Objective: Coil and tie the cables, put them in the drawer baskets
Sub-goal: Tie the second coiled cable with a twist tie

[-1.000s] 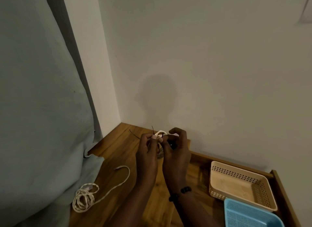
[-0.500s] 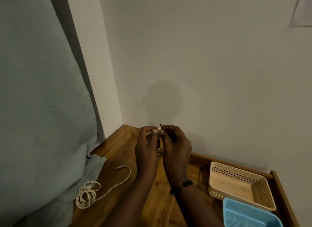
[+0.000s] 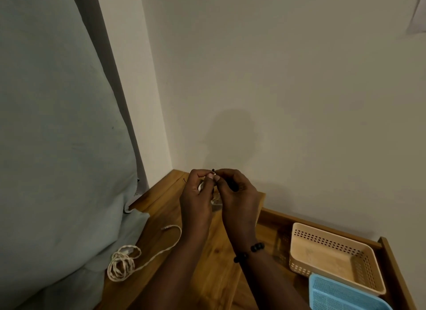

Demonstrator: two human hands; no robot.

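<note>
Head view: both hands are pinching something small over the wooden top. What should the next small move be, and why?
Probably twist the dark tie closed: both hands, left and right, pinch it on a small white coil, and the beige basket looks empty.

I stand in a domestic room, likely a bedroom: plain painted wall, a pale curtain left of the wooden cabinet top, and an open drawer to its right holding plastic baskets.

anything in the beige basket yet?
No. The beige basket shows only its bare floor; the loose white cable lies on the wooden top.
</note>
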